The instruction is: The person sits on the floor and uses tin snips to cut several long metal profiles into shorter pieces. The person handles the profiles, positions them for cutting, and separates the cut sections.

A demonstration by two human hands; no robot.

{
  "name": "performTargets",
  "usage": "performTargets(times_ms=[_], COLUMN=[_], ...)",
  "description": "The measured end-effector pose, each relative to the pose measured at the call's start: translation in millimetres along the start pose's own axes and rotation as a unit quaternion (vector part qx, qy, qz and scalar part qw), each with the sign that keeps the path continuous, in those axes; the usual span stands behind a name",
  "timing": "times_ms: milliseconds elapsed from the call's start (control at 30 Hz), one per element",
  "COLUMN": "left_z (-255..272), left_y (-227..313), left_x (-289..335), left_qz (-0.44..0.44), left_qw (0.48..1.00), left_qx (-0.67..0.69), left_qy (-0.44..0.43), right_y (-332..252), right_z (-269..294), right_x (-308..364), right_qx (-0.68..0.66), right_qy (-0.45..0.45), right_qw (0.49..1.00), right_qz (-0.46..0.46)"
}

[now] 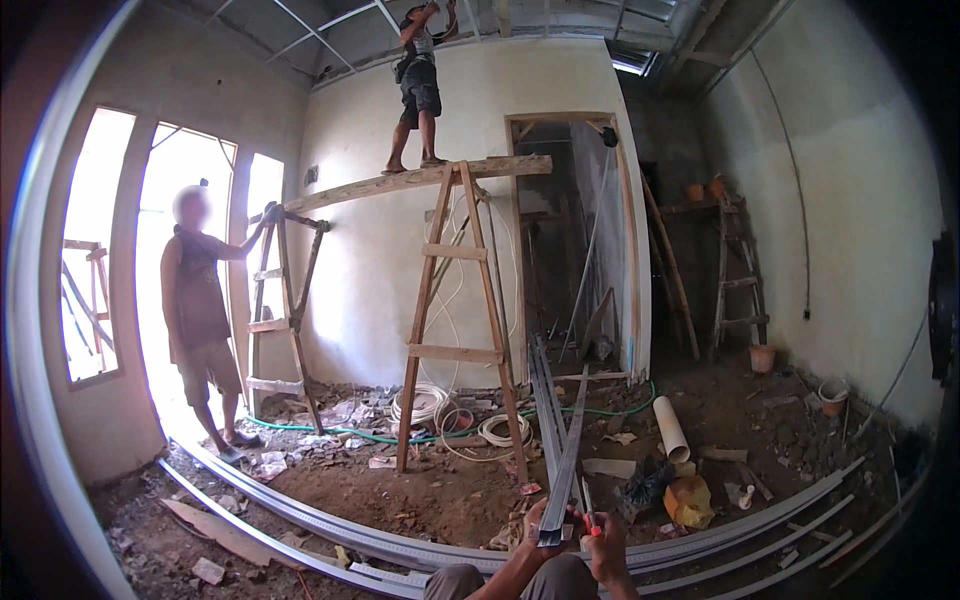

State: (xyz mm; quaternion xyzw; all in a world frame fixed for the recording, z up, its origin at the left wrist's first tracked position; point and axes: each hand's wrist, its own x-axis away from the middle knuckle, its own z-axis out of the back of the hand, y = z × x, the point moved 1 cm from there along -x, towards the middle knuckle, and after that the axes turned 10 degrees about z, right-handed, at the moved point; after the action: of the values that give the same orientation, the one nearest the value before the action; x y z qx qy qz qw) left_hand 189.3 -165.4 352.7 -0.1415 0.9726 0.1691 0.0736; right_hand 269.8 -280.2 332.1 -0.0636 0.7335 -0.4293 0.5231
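Observation:
My left hand (527,550) is wrapped round the near end of a long grey metal channel (566,465), just above my knees. The channel runs away from me toward the doorway. Close beside it, my right hand (606,552) grips a slim tool with a red handle (596,530). Its exact kind is too small to tell. More long metal channels (543,400) stretch along the floor toward the doorway, left of the held one.
Curved-looking metal profiles (330,528) lie across the floor before me. A wooden trestle (455,350) and a ladder (275,320) bear a plank (400,185) with a person standing on it. Another person touches the ladder. Right lie a white pipe (671,430) and a yellow bag (688,500).

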Motion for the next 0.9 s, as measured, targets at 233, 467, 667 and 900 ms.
performTargets(times_ms=[233, 467, 667, 900], left_z=[17, 5, -14, -61], left_y=[7, 6, 2, 2], left_x=[-15, -29, -38, -85], left_qz=[0.016, 0.014, 0.061, -0.103], left_qw=[0.999, 0.995, 0.986, 0.987], left_qx=[0.049, 0.039, 0.131, -0.1], left_qy=[0.004, -0.086, -0.086, 0.076], right_y=[-22, -60, -52, -52], right_z=[3, 28, 49, 74], right_x=[-5, -15, -14, -81], right_qx=[-0.049, 0.148, 0.184, 0.364], right_qy=[-0.017, -0.009, 0.033, 0.062], right_qw=[0.998, 0.987, 0.978, 0.895], right_qz=[0.031, 0.057, 0.095, 0.25])
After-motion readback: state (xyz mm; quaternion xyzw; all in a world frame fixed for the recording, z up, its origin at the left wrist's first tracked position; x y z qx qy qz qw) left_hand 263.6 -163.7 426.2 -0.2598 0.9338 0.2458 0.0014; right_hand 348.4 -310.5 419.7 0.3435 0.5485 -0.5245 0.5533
